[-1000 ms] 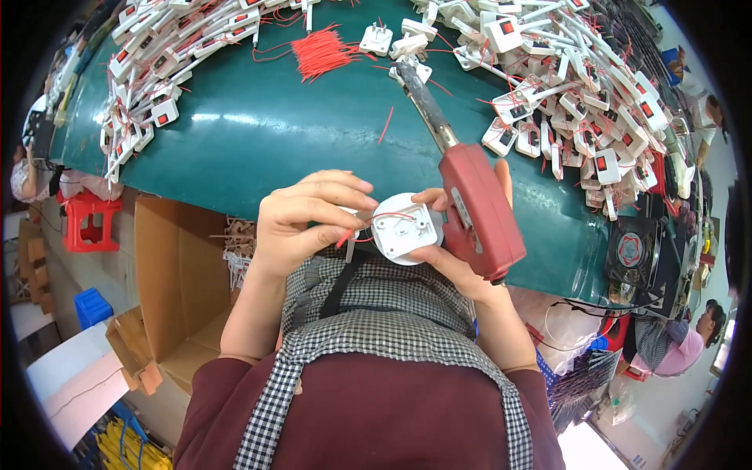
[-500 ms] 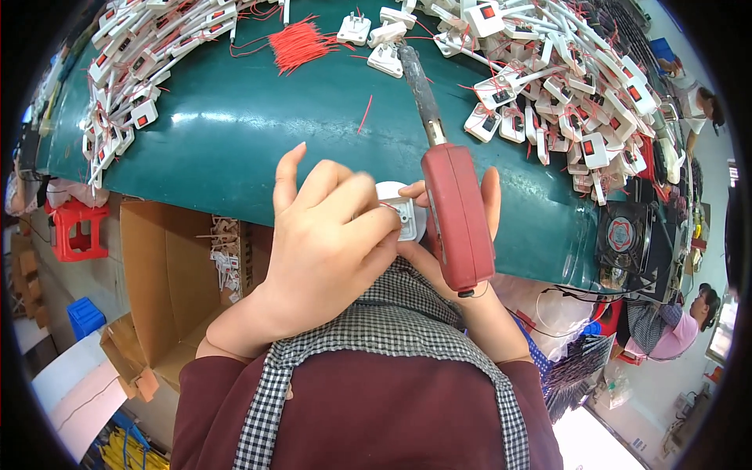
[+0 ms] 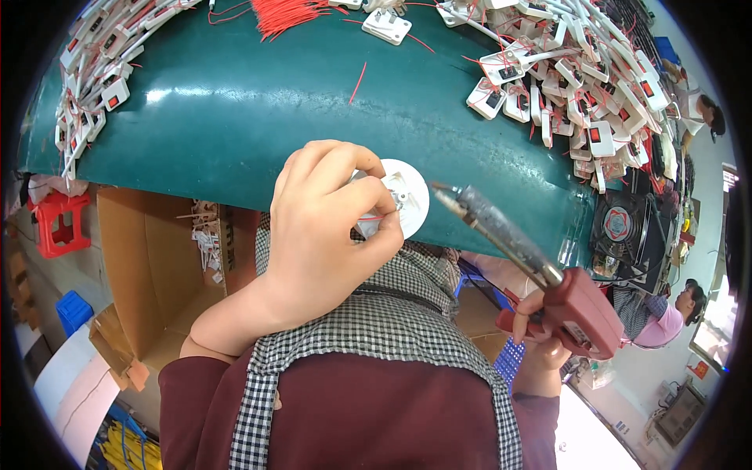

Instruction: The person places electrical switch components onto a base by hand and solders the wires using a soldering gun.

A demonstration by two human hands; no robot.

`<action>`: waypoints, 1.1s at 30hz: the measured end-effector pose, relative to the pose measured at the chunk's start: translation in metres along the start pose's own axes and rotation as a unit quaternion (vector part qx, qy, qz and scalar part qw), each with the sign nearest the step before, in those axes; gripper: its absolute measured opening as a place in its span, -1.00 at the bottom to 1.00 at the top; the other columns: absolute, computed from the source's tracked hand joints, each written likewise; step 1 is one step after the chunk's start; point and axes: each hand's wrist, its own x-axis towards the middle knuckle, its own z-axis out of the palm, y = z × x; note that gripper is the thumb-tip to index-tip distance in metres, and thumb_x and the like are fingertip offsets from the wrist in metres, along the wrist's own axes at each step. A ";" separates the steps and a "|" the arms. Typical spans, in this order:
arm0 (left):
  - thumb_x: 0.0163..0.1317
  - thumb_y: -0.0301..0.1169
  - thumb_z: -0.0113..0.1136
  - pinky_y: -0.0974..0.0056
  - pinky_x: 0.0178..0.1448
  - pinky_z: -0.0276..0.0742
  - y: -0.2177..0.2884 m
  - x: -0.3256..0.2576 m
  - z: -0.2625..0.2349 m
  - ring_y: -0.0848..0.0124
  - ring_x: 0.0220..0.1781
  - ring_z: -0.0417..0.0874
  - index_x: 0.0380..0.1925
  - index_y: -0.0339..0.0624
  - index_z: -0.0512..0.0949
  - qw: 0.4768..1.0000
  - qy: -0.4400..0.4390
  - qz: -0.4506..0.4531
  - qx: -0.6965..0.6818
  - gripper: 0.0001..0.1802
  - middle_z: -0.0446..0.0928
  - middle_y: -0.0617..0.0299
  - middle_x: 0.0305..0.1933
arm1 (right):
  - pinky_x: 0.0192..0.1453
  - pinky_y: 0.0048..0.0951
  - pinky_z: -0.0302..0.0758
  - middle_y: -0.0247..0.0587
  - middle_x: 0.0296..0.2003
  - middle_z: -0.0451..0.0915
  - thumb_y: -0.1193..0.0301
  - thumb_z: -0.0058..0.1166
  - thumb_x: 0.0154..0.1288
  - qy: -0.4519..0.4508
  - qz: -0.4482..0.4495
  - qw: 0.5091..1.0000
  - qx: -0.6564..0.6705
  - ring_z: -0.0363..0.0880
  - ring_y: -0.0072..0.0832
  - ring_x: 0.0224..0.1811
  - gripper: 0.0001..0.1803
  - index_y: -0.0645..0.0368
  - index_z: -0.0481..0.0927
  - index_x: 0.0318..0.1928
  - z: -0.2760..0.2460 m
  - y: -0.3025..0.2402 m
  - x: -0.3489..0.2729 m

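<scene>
A white round disc (image 3: 419, 205) at the near edge of the green table carries a small white plastic housing (image 3: 401, 186) with metal parts inside. My left hand (image 3: 321, 223) is over the disc's left side, thumb and forefinger pinched on a thin red wire (image 3: 374, 219) that reaches the housing. Part of the disc is hidden by those fingers. To the right, my right hand (image 3: 536, 333) grips the handle of a red soldering gun (image 3: 583, 313), a finger near its trigger. The gun's dark tip (image 3: 440, 188) points left, just beside the disc's right rim.
White plug pieces with switches and red wires are heaped at right (image 3: 580, 102) and left (image 3: 102, 70). A red wire bundle (image 3: 286, 16), a loose wire (image 3: 358, 83) and a plug piece (image 3: 387, 27) lie farther off. An open cardboard box (image 3: 145, 266) stands at left; a black fan (image 3: 627, 231) at right.
My right hand has left the white housing and moved right and nearer, turning the soldering gun so its tip swings from far away toward the disc. My left fingers have drawn together.
</scene>
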 end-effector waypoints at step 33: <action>-0.23 -0.56 0.26 0.18 -0.03 0.27 0.007 0.002 0.002 0.24 -0.16 0.44 -0.65 -0.13 0.45 0.999 0.004 0.004 0.054 -0.84 0.44 0.25 -0.32 | -0.49 -0.64 0.40 -0.41 -0.58 0.56 -0.13 0.33 -0.01 -0.026 0.005 0.974 -0.224 0.51 -0.67 -0.56 -0.10 0.44 0.46 0.09 -0.007 -0.030 0.011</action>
